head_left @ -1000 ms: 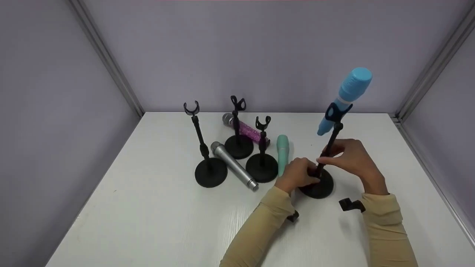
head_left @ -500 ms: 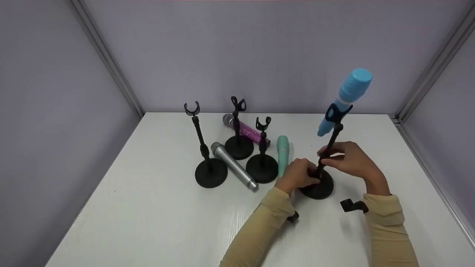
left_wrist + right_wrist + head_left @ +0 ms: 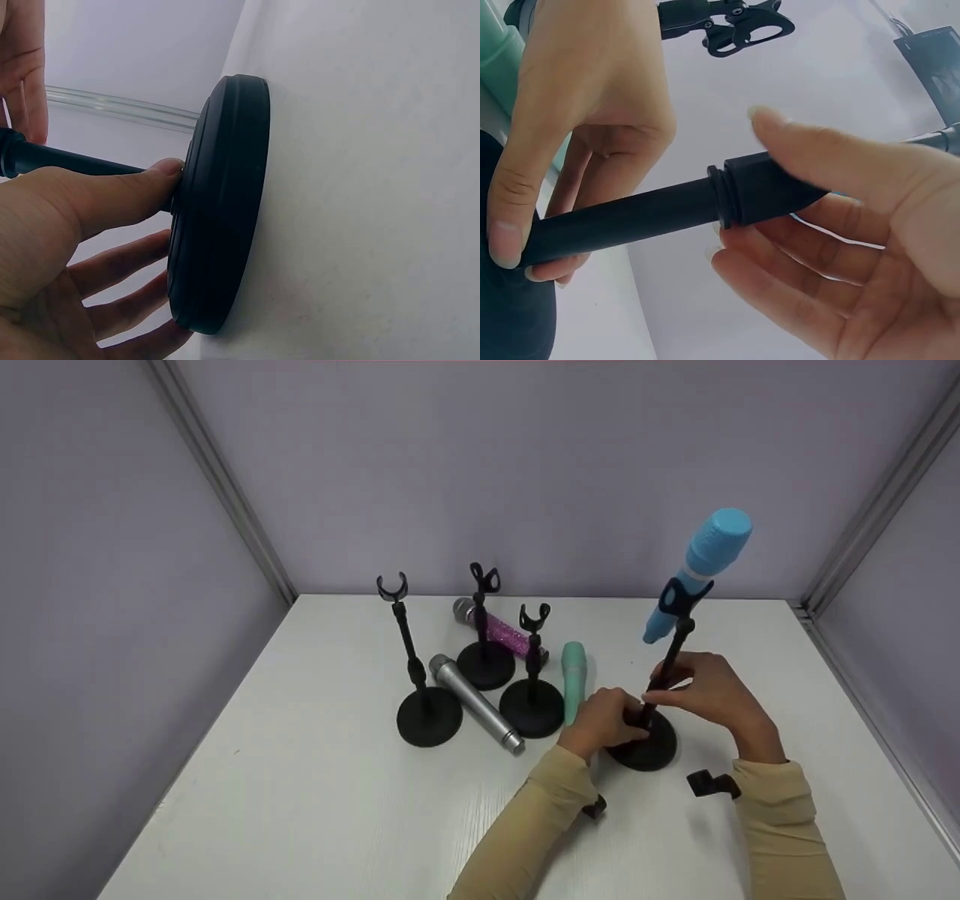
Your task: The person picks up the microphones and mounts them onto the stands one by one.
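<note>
A black microphone stand (image 3: 666, 660) stands upright at the right, a light blue microphone (image 3: 716, 544) tilted in its top clip. My left hand (image 3: 604, 720) pinches the foot of the pole just above the round base (image 3: 225, 202). In the left wrist view its thumb lies along the pole, the other fingers spread behind the base's edge. Higher up, my right hand (image 3: 709, 686) holds the pole around its collar (image 3: 761, 187), thumb on one side and fingers on the other. A mint green microphone (image 3: 574, 679) lies just left of the left hand, partly hidden by it.
Three more black stands, a left one (image 3: 429, 716), a back one (image 3: 486, 664) and a front one (image 3: 532, 706), have no microphone in their clips. A silver microphone (image 3: 478, 703) and a glittery pink one (image 3: 506, 636) lie among them. Walls enclose the white table (image 3: 315, 802).
My right thumb and fingers have shifted a little around the pole's collar. The left hand keeps its hold at the base. The whole head view has slid slightly downward.
</note>
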The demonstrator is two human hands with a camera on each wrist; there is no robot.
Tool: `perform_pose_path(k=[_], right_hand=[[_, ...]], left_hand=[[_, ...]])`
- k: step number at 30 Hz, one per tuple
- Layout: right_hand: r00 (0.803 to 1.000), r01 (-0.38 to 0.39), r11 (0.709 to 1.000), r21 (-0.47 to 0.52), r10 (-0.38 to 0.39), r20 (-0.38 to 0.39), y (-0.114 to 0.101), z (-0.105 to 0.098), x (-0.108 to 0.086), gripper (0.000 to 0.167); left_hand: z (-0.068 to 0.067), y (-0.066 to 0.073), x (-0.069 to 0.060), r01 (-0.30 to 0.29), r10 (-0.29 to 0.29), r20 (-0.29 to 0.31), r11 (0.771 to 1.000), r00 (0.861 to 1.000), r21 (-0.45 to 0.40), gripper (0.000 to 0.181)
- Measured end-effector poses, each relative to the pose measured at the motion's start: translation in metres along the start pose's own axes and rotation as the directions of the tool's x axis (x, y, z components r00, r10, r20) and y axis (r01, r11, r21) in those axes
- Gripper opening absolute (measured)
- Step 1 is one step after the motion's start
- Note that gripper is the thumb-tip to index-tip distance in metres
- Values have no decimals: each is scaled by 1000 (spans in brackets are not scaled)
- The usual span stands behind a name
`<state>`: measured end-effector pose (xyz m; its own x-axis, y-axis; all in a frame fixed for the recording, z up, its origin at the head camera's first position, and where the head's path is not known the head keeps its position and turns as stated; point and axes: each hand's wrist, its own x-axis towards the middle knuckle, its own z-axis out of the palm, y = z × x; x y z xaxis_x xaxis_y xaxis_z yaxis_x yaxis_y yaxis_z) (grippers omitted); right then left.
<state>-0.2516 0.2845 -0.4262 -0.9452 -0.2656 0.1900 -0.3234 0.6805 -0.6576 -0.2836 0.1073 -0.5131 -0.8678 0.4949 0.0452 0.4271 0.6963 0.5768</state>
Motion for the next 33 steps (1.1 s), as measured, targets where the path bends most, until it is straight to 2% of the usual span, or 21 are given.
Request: perform_pose_path(k=[8, 17, 24, 29, 33], right_hand=[[995, 70, 992, 102, -77, 65, 1, -2, 2, 26], [987, 73, 985, 156, -94, 127, -1, -4, 4, 26], [986, 126, 981, 149, -140, 88, 2, -3, 3, 29], [993, 108, 990, 93, -112, 42, 1, -3, 4, 28], [992, 113, 987, 112, -117, 36, -1, -3, 4, 28]], left_hand=[[-2, -1, 1, 5, -5, 2, 1000, 1000, -8, 16], [-4, 1, 2, 17, -17, -1, 1000, 1000, -16, 15], [-3, -1, 3, 0, 0, -4, 1000, 1000, -8, 18], [-3, -2, 4, 7, -7, 3, 1000, 1000, -27, 18], [-4, -2, 4, 11, -11, 2, 1000, 1000, -26, 19]])
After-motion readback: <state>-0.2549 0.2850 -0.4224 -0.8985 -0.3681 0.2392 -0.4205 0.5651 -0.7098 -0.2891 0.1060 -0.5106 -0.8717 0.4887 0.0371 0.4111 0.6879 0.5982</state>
